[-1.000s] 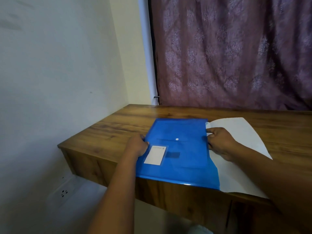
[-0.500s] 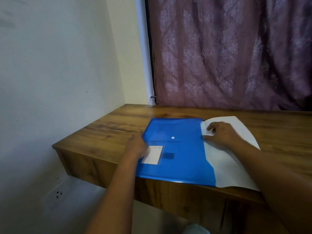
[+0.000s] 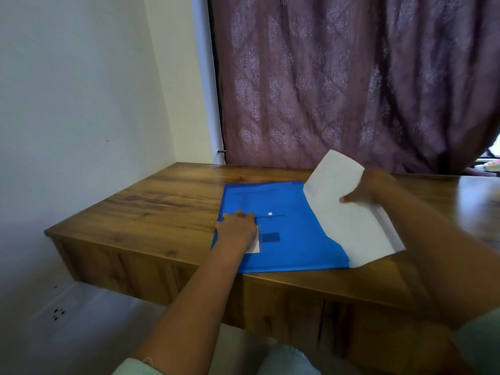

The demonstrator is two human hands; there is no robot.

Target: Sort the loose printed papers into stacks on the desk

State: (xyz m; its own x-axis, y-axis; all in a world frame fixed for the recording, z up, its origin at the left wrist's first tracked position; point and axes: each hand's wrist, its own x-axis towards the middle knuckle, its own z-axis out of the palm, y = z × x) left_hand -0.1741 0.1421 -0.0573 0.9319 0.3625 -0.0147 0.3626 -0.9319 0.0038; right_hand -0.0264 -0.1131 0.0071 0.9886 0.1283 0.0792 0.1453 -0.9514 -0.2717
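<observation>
White printed papers (image 3: 351, 212), thin and limp, lifted at the far end by the right hand (image 3: 364, 192), near end trailing at the open right edge of the blue plastic folder (image 3: 292, 239). Right fingers curled around the sheets' far-right edge, thumb (image 3: 347, 199) on top; upper corner bowing up and over, lower edge sagging toward the counter (image 3: 151, 209). Whether one sheet or several, impossible to tell. Judged very light, floppy, easy to crease or fan apart; likely slick against the plastic, so prone to sliding out faster than wanted. Best held near the middle of a long edge, thumb over and fingers under, or supported from below with a flat palm; a corner pinch would invite drooping and a bent page.

Left hand (image 3: 238, 230) pressed down on the folder's left part, partly over its white label (image 3: 255, 246), fingers loosely bent, pinning the folder rather than gripping it. Sensible, since smooth plastic on varnished wood would probably skate.

Around: wooden counter bare to the left and beyond the folder, room enough for stacks. Purple patterned curtain (image 3: 338, 85) just behind the counter's back edge, wall (image 3: 67, 104) to the left. Folder's near edge overhanging the counter front slightly; risk of tipping off if released. White snap button (image 3: 270, 213) on the folder, unfastened by the look.
</observation>
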